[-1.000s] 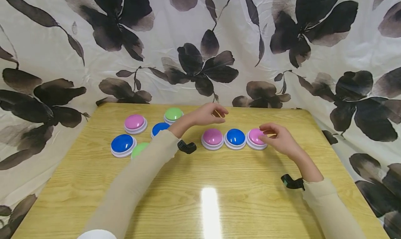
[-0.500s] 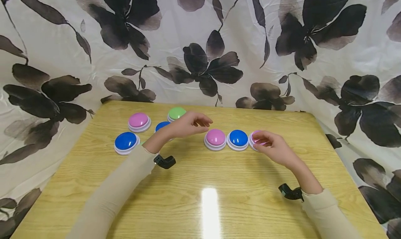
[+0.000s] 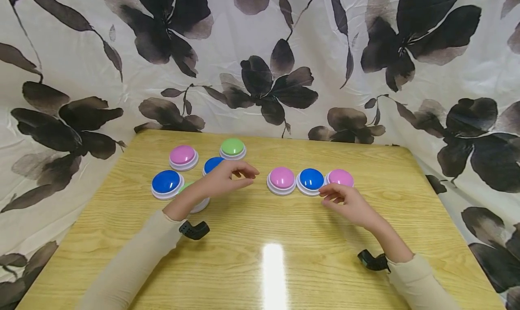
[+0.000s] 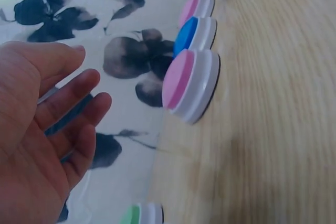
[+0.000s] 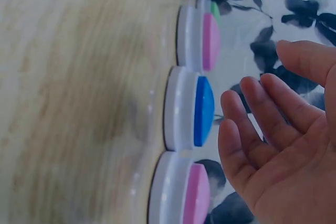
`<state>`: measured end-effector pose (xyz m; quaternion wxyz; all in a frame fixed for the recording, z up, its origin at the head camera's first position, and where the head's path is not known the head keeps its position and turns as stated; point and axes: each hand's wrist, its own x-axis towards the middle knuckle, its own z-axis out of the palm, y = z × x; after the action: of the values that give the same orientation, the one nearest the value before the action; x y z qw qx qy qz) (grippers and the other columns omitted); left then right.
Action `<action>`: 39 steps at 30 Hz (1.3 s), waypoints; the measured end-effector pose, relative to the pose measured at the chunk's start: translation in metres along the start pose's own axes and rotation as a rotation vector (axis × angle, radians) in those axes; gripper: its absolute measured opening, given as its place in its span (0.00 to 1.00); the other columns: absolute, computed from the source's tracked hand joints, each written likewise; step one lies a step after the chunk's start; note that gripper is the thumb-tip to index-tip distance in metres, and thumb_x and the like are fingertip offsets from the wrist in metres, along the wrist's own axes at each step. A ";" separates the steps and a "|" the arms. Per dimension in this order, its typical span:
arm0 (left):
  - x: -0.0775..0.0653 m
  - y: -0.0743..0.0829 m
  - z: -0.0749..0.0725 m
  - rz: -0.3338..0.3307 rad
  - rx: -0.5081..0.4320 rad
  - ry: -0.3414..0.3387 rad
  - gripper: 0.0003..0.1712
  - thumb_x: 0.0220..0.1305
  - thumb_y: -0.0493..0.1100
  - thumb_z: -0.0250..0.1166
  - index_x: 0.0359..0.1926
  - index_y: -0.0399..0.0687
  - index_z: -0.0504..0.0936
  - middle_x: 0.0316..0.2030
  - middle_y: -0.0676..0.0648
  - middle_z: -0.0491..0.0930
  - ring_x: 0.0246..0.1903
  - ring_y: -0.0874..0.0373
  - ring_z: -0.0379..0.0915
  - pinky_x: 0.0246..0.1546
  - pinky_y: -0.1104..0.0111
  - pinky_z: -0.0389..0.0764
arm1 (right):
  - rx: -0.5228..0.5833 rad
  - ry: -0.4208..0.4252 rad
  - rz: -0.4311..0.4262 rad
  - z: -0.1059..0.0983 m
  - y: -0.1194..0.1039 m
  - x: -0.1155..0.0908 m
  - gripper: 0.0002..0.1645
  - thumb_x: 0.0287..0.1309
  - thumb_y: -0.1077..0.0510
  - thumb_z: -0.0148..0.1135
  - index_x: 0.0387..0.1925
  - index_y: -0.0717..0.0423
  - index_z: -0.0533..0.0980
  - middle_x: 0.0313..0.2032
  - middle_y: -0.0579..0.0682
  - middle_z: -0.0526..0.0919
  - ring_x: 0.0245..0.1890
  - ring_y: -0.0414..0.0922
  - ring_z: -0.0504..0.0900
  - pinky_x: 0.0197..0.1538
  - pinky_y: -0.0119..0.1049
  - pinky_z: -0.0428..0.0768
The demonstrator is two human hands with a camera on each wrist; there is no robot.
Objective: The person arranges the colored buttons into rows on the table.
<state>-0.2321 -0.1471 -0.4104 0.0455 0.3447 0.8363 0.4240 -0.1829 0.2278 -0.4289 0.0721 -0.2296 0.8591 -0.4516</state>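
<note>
Domed push buttons on white round bases stand on a wooden table. Three form a row right of centre: a pink button (image 3: 282,178), a blue button (image 3: 311,179) and another pink button (image 3: 340,177). My right hand (image 3: 348,205) hovers in front of the row's right end, fingers loosely bent and holding nothing; the right wrist view shows its palm (image 5: 294,150) apart from the buttons. My left hand (image 3: 225,179) is above the table, left of the row, also holding nothing. It partly hides a blue button (image 3: 212,164) and a green button (image 3: 184,187).
At the left are a pink button (image 3: 182,155), a blue button (image 3: 165,182) and, farther back, a green button (image 3: 233,147). A floral cloth (image 3: 227,39) hangs behind the wooden table (image 3: 308,256). Each wrist wears a black camera band (image 3: 195,230).
My left hand has moved left and toward me, away from the row. The right hand has drawn back slightly toward me, uncovering more of the right pink button. The view has shifted slightly.
</note>
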 end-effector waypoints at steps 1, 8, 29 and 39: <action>-0.005 -0.001 -0.002 0.002 0.013 0.017 0.13 0.65 0.40 0.66 0.50 0.45 0.83 0.40 0.54 0.84 0.42 0.62 0.77 0.43 0.61 0.78 | 0.011 -0.005 0.000 0.002 0.006 0.001 0.18 0.63 0.62 0.63 0.52 0.67 0.76 0.46 0.61 0.81 0.43 0.48 0.80 0.46 0.36 0.79; -0.036 -0.014 -0.015 -0.061 0.010 0.069 0.11 0.67 0.42 0.64 0.49 0.49 0.83 0.41 0.53 0.83 0.43 0.60 0.76 0.44 0.57 0.78 | 0.047 -0.028 0.014 0.009 0.007 0.000 0.18 0.64 0.61 0.63 0.53 0.66 0.76 0.47 0.60 0.81 0.43 0.48 0.80 0.45 0.35 0.79; -0.115 -0.056 -0.040 -0.231 0.126 0.191 0.19 0.63 0.42 0.68 0.54 0.43 0.81 0.51 0.47 0.79 0.52 0.50 0.72 0.51 0.51 0.73 | 0.017 -0.044 0.010 0.015 0.008 0.002 0.18 0.62 0.62 0.64 0.51 0.67 0.76 0.46 0.60 0.81 0.43 0.48 0.81 0.45 0.36 0.79; -0.135 -0.057 -0.045 -0.265 0.128 0.157 0.30 0.58 0.42 0.72 0.60 0.43 0.74 0.57 0.44 0.73 0.59 0.46 0.68 0.59 0.49 0.68 | 0.045 -0.103 -0.056 0.026 -0.002 0.005 0.19 0.62 0.61 0.64 0.53 0.66 0.76 0.48 0.61 0.80 0.45 0.50 0.80 0.47 0.39 0.79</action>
<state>-0.1772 -0.2840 -0.4531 0.0133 0.1992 0.9007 0.3860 -0.1784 0.2051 -0.4425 0.1087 -0.2747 0.8373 -0.4600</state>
